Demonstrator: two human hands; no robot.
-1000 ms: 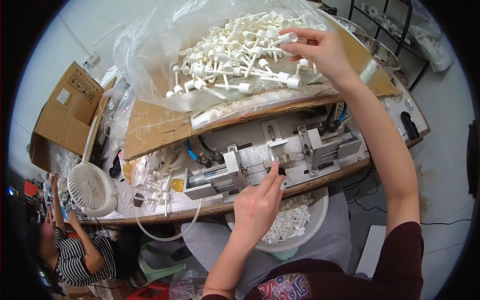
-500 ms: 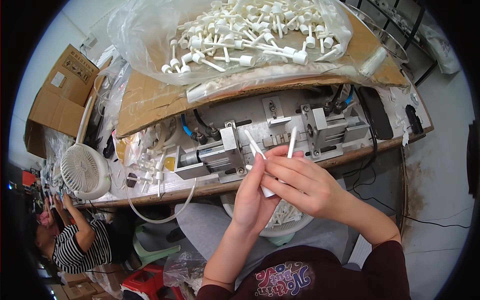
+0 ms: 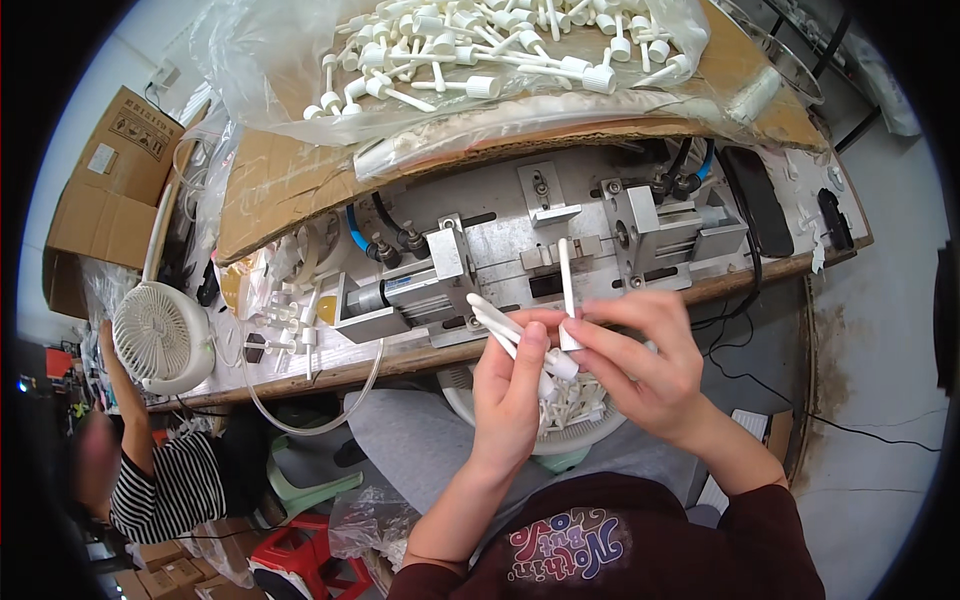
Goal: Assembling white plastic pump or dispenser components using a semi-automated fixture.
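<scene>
Over the bench's front edge, my left hand [image 3: 506, 392] is closed around a few white plastic caps with rod stems [image 3: 494, 318], their rods leaning up and to the left. Close beside it, my right hand [image 3: 645, 368] pinches a single white cap with a rod stem [image 3: 567, 283] that stands nearly upright. The rod's tip is in front of the small metal holder [image 3: 553, 256] on the bench; contact between them cannot be made out. Below both hands, a round white basket [image 3: 585, 440] contains more white pieces, partly hidden by the fingers.
Metal cylinder clamps stand left [image 3: 425, 285] and right [image 3: 665, 235] of the holder. A cardboard sheet [image 3: 290, 190] bears a plastic bag of capped rods. A black phone [image 3: 757, 205] lies at right. Beyond a white fan [image 3: 160, 335], a co-worker in a striped top [image 3: 170, 485] sits at left.
My hands have drawn apart. The right has shifted right with one capped rod held upright, while the left keeps several lower down. The whole view has tilted slightly.
</scene>
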